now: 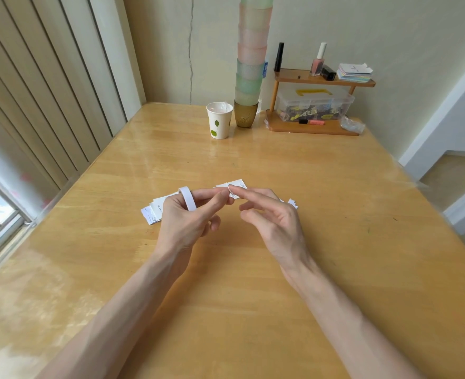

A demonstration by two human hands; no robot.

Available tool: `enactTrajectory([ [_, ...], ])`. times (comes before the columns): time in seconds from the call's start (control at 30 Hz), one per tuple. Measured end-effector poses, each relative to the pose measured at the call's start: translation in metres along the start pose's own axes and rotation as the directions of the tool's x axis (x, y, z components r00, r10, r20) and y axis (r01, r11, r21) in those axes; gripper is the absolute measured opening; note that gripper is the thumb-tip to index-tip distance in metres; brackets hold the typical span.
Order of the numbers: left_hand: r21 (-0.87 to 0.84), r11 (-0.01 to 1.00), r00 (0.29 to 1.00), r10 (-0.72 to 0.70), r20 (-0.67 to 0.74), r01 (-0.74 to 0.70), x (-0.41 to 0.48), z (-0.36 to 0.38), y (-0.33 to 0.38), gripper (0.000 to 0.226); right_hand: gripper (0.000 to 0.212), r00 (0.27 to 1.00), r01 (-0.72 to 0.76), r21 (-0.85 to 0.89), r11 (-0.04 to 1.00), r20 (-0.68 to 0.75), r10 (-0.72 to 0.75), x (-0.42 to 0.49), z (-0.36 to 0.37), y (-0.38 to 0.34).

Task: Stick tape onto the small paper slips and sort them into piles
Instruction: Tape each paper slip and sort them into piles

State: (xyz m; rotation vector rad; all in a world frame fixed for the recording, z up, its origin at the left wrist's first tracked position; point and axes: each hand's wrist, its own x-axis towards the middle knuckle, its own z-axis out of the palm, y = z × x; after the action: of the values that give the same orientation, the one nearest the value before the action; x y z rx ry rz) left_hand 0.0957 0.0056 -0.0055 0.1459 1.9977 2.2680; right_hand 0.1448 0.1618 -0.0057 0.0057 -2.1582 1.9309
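My left hand (183, 222) grips a small white tape roll (188, 200) above the wooden table (225, 283), its fingers reaching right. A short white piece of tape (230, 191) sits between my left fingertips and the index fingertip of my right hand (273, 220). The right thumb stays apart below that finger, and the other fingers are loosely spread. White paper slips lie on the table behind my hands: a left pile (151, 212), a pile (234, 184) partly hidden behind my fingers, and a slip (293, 203) peeking out past my right hand.
At the far edge stand a paper cup (219, 120), a tall stack of coloured cups (251, 64) on an amber glass, and a wooden shelf (313, 128) with a plastic box, bottles and a note stack. A window is left; the table's edge runs along the right.
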Motion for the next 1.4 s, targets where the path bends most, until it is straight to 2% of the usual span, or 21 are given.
enactTrajectory([
  [0.47,-0.008,1.0,1.0,-0.001,0.007,0.001,-0.0004,-0.0009,0.0006,0.018,0.045,1.0,0.006,-0.016,1.0,-0.019,-0.007,0.0008,0.0021,0.0021],
  [0.83,0.047,0.995,0.996,0.087,-0.009,-0.087,-0.001,0.0014,0.0008,0.015,0.041,0.997,-0.068,0.12,0.99,0.03,0.065,-0.0028,-0.0014,-0.0057],
  [1.1,0.057,0.994,0.995,0.092,-0.038,-0.09,-0.0008,0.0007,0.0,0.021,0.039,0.999,-0.044,0.082,0.996,0.009,0.044,-0.0012,-0.0009,-0.0022],
  [1.3,0.187,0.96,0.973,0.221,-0.061,-0.206,-0.0004,-0.0008,-0.0018,0.021,0.017,0.998,0.004,0.065,0.998,-0.065,0.0,-0.0009,0.0004,0.0013],
  [1.4,0.134,0.972,0.975,0.205,-0.085,-0.192,0.0021,-0.0032,-0.0002,0.024,0.009,0.991,-0.022,0.123,0.992,-0.128,0.038,-0.0002,-0.0013,0.001],
])
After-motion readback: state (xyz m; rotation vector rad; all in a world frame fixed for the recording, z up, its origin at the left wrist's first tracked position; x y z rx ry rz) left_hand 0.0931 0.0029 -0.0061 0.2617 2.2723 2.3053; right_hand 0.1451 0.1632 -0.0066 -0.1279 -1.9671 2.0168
